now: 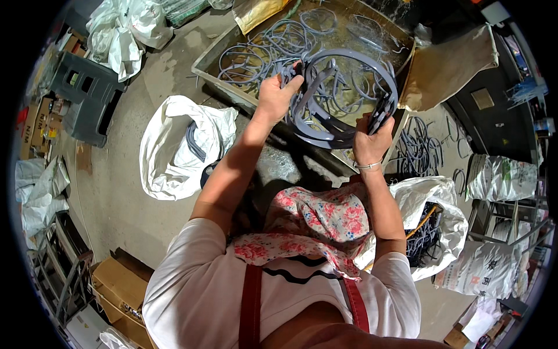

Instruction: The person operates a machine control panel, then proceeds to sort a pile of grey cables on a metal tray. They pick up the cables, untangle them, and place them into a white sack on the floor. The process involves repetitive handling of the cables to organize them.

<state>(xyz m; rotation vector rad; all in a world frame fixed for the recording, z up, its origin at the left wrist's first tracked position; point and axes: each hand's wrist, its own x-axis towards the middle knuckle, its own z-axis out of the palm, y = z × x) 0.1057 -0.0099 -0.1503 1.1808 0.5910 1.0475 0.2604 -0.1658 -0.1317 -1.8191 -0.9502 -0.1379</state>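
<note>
Both my hands are raised over a wide metal tray (pixel 204 65), holding up a bundle of grey-blue hoops (pixel 388 74) that look like rubber or plastic. My left hand (pixel 278 96) is closed round the bundle's left side, its thumb pressed on top. On the right lower side, my right hand (pixel 371 142) is closed round the same bundle, with dark parts showing beside its fingers. Under the hoops, many thin grey-blue loops (pixel 247 67) lie tangled in the tray. The fingertips on the far side of the bundle are hidden.
An open white sack (pixel 160 171) with coiled grey strips stands left of the tray. Another white sack (pixel 450 200) with dark pieces is by my right arm. Dark loops (pixel 417 148) lie on the floor. A grey plastic step stool (pixel 90 90) and cardboard boxes (pixel 119 285) stand left.
</note>
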